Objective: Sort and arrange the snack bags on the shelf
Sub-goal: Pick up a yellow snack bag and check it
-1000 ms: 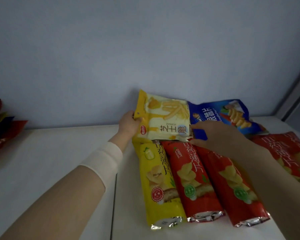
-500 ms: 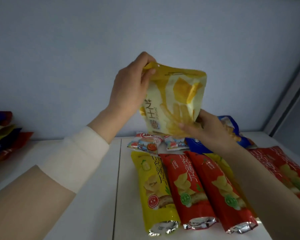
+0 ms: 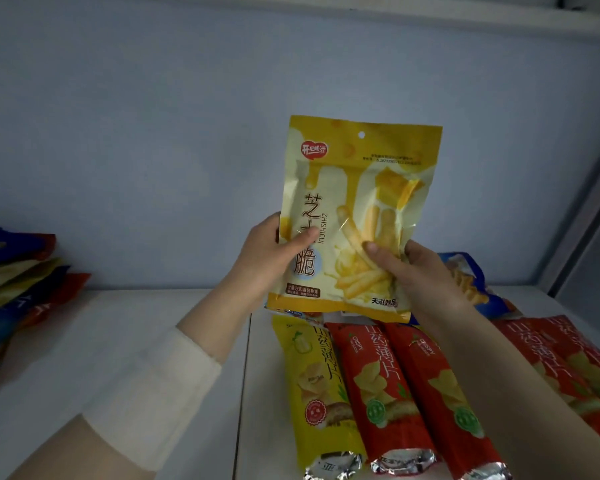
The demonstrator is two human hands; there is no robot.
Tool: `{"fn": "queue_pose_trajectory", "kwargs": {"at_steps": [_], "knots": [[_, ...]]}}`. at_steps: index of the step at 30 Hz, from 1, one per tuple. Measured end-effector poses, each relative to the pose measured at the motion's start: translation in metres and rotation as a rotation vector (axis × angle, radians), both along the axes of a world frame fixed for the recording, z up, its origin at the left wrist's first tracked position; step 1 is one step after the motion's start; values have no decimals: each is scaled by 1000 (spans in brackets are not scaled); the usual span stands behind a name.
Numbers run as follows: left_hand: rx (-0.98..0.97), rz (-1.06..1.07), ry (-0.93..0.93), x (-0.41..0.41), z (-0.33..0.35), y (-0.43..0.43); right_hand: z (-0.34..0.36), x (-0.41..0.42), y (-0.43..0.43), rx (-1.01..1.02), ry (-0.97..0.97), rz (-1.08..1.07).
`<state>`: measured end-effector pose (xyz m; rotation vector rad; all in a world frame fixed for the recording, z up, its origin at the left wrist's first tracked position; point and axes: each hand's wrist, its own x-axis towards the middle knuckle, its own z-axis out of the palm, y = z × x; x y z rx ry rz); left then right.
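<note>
A yellow cheese-stick snack bag [image 3: 357, 188] is held upright above the shelf, front facing me. My left hand [image 3: 271, 258] grips its lower left edge, thumb on the front. My right hand [image 3: 413, 268] grips its lower right side, thumb pressed over the picture of sticks. Below it on the white shelf [image 3: 125, 341] lie a long yellow chip bag [image 3: 316, 386] and two long red chip bags [image 3: 378, 386] [image 3: 444, 396] side by side.
A blue snack bag [image 3: 465, 282] lies behind my right hand, and more red bags [image 3: 565, 358] lie at the right. A pile of mixed bags [image 3: 18, 289] sits at the left edge. A seam [image 3: 245, 375] splits the shelf boards. The back wall is close behind.
The yellow cheese-stick bag was lifted off the pile and turned upright with its front toward me. My left hand shifted from its top to its lower left edge.
</note>
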<state>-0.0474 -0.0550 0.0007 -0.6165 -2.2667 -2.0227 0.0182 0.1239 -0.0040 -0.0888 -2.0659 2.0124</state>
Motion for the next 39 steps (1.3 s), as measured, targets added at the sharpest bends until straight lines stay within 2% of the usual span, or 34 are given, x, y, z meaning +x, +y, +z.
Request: {"fn": "queue_pose_trajectory", "kwargs": {"at_steps": [8, 12, 15, 17, 19, 22, 25, 26, 29, 30, 31, 34, 36, 37, 39], "knots": [[262, -49, -63, 1, 0, 3, 2, 7, 5, 5, 5, 114], [160, 27, -13, 4, 2, 12, 3, 10, 5, 74, 37, -45], [4, 174, 127, 19, 11, 23, 6, 9, 3, 310, 158, -294], [69, 38, 84, 34, 23, 34, 7, 12, -4, 537, 227, -396], [204, -99, -50, 41, 32, 47, 5, 17, -14, 727, 292, -400], [337, -14, -73, 31, 40, 58, -1, 25, -24, 836, 340, -220], [388, 62, -53, 15, 40, 53, 3, 32, -17, 677, 274, -11], [383, 48, -52, 9, 37, 48, 5, 33, -12, 622, 260, -38], [444, -54, -132, -1, 31, 30, 8, 28, 13, 525, 203, -316], [449, -97, -139, -2, 32, 23, 9, 28, 17, 473, 161, -328], [444, -138, -136, -4, 32, 18, 11, 27, 20, 410, 120, -268], [419, -201, -118, -4, 36, 9, 10, 30, 16, 170, 5, 103], [414, -154, -123, -5, 37, 5, 6, 26, 9, 45, 4, 184], [411, -99, -126, -4, 36, 4, 5, 22, 6, 40, 29, 151], [361, 57, -152, -2, 35, 1, 5, 11, 1, 183, 93, -16]]}}
